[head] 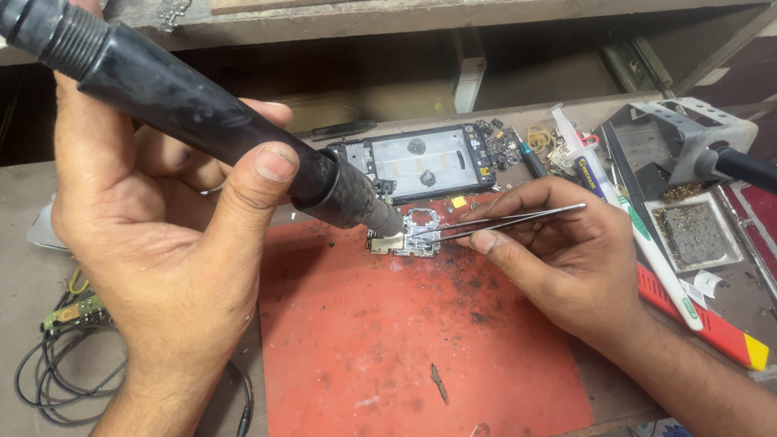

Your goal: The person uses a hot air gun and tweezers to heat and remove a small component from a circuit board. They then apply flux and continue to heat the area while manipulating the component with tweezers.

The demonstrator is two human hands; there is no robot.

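The left hand (162, 243) is raised with its grip curled closed, the right hand (558, 251) low with fingertips pinched.

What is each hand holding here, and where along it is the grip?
Left hand grips the black hot-air tool around its handle; right hand pinches the tweezers at mid-length.

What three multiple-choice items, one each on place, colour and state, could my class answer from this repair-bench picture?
1. Where does the small circuit board lie?
A on the red mat
B inside the drawer
C on the person's lap

2. What colour is the hot-air tool's handle?
A white
B black
C yellow

3. What does the right hand hold?
A nothing
B a syringe
C metal tweezers

Key: 1 A, the board sits at the mat's top edge. 2 B, the handle in the left hand is black. 3 C, fingers pinch tweezers whose tips reach the board.
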